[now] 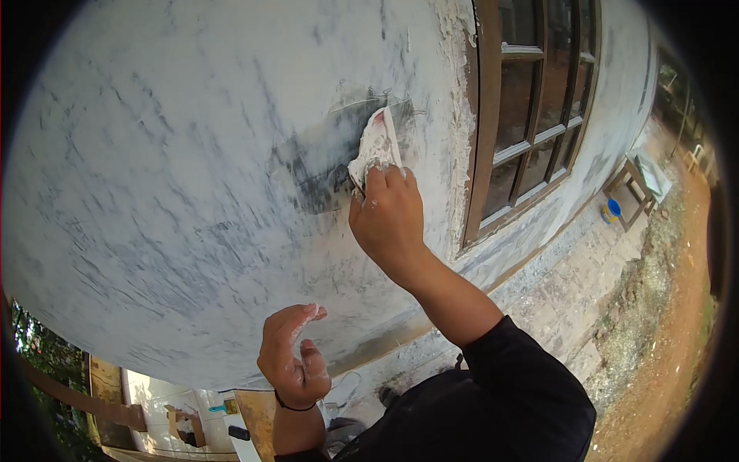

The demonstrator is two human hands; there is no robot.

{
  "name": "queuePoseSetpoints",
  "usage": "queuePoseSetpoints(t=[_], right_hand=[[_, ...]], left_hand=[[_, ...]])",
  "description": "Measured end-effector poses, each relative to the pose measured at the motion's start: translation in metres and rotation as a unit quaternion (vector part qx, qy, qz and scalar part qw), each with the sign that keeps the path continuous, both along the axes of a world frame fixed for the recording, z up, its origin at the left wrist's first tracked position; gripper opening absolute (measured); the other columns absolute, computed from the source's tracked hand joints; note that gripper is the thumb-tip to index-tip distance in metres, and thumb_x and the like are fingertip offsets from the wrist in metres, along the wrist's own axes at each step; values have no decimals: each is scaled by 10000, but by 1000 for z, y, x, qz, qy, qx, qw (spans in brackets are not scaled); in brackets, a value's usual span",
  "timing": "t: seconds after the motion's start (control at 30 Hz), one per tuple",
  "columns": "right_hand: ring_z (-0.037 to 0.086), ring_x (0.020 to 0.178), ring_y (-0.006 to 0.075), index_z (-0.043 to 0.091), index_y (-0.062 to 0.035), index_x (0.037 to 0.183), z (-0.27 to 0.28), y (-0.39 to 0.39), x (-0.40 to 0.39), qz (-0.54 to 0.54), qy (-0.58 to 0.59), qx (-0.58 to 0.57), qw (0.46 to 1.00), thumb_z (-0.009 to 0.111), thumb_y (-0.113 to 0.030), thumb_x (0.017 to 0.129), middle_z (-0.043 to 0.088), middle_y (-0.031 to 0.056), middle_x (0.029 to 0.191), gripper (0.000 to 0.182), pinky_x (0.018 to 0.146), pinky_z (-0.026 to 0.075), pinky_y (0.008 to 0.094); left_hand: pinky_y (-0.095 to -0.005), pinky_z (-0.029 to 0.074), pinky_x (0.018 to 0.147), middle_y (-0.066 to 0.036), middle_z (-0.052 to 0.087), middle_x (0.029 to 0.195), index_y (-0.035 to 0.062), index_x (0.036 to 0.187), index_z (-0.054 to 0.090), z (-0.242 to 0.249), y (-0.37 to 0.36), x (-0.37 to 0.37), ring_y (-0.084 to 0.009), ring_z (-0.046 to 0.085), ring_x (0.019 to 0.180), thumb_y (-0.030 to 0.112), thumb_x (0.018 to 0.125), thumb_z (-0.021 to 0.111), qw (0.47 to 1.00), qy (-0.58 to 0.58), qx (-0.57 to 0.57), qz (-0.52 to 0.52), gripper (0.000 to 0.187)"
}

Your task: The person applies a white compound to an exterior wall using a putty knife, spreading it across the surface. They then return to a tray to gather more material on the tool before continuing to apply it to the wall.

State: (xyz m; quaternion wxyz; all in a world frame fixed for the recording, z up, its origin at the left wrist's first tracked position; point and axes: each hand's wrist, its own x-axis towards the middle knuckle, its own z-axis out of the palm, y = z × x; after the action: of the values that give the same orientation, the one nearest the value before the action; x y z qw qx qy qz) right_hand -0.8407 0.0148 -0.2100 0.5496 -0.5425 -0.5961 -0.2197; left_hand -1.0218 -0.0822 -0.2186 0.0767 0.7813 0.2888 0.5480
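My right hand [389, 219] grips a putty knife [387, 138] whose blade is coated with thick white putty. The blade lies against the wall [192, 138], at a dark grey patch [315, 165] left of the window. White putty smears cover the fingertips of this hand. Lower down, my left hand [296, 358] is held in front of the wall with its fingers curved and the thumb apart. Nothing shows between them, and white putty sticks to the inner side of the fingers. A dark band circles the left wrist.
A brown-framed window [531, 108] sits to the right, with rough putty along its edge. Farther right are a blue bucket [610, 210] and a wooden frame [633, 192] on the ground. Bottom left, a brush [223, 407] and a black object [239, 433] lie near a cardboard box [186, 427].
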Motion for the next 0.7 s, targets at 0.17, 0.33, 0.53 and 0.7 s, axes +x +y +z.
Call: queuePoseSetpoints(t=[0.17,0.33,0.53,0.7], right_hand=[[509,763,349,558,79,905,0,11,-58,-48,24,-27,998,649,-53,657,523,192,799,296,694,439,399],[507,738,350,557,93,918,-5,10,-109,-29,-5,-16,999,636,-46,652,512,201,780,310,678,439,403],[516,736,359,540,96,889,-5,-11,-133,58,-55,-2,997,617,-41,634,513,208,773,300,696,452,417],[504,711,386,517,27,814,5,-45,-67,28,45,40,998,585,16,621,517,183,740,204,611,425,434]], left_hand=[[-338,464,713,-205,628,887,-76,1078,532,-7,3,-59,-255,615,766,26,680,408,1000,-10,18,18,428],[-353,517,706,-201,614,864,-81,1015,555,-7,9,-79,-279,621,741,2,666,412,999,-42,22,7,385],[-353,516,700,-201,617,861,-78,1016,554,-2,14,-87,-283,619,741,1,681,409,997,-48,53,-27,373],[-349,516,701,-202,623,858,-73,1012,557,0,18,-85,-278,622,748,-8,685,409,996,-42,66,-44,365]])
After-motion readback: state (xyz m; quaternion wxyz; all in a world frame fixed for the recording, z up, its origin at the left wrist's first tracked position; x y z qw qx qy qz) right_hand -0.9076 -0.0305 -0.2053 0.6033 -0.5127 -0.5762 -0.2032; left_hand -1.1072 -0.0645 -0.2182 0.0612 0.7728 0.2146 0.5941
